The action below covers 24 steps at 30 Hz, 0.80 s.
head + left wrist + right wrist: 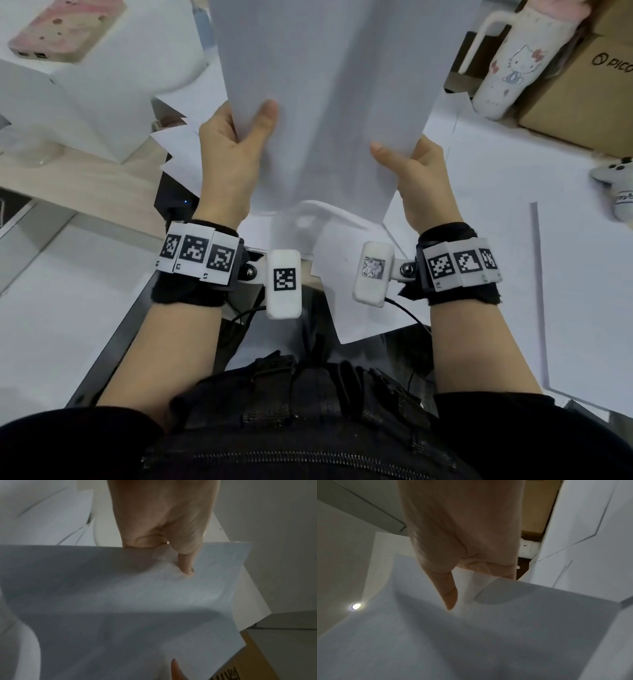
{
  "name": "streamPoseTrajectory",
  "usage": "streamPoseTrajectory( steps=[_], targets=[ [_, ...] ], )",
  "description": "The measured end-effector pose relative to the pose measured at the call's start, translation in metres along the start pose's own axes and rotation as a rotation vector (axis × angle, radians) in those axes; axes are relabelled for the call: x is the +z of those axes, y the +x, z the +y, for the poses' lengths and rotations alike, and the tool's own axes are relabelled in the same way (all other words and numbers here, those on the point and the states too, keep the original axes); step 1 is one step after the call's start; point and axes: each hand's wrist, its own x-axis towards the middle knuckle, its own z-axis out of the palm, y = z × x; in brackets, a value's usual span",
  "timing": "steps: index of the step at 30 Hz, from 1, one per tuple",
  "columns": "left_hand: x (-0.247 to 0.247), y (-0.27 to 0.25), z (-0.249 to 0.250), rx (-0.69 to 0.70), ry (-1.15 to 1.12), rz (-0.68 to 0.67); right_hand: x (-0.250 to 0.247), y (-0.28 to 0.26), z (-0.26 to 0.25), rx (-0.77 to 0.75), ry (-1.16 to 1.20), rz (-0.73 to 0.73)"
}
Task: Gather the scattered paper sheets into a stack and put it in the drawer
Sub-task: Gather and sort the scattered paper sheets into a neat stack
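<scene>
A stack of white paper sheets (329,102) is held up in front of me, raised off the table. My left hand (236,144) grips its left edge, thumb on the near face and fingers hidden behind. My right hand (407,168) grips the right edge the same way. In the left wrist view the thumb presses the paper stack (137,595). The right wrist view shows the thumb lying on the paper stack (488,635). More loose sheets (507,212) lie spread on the table beneath and to the right. No drawer can be made out.
A white box (102,102) with a pink phone (65,27) on top stands at the left. A white cartoon-cat tumbler (510,65) and a cardboard box (589,85) stand at the back right. A small plush toy (616,188) lies at the right edge.
</scene>
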Motion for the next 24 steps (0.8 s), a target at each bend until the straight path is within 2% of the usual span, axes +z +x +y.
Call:
streamPoseTrajectory(
  steps=[4,9,15,17,20,24],
  targets=[
    [-0.003,0.001,0.0,0.013,-0.006,0.018,-0.004,0.001,-0.002,0.004,0.021,0.021],
    [-0.002,-0.01,-0.021,-0.148,0.054,-0.015,-0.006,-0.005,0.022,0.134,-0.009,0.033],
    [-0.001,0.0,-0.02,-0.184,0.131,-0.026,-0.013,-0.002,0.014,0.074,-0.06,0.147],
    [-0.004,0.0,-0.028,-0.265,0.203,-0.002,-0.022,-0.002,0.017,0.09,-0.098,0.17],
    [-0.008,-0.005,-0.044,-0.424,0.332,0.03,-0.037,-0.008,0.027,0.192,-0.192,0.186],
    [-0.007,-0.014,-0.062,-0.546,0.476,-0.005,-0.05,-0.015,0.043,0.335,-0.261,0.227]
  ],
)
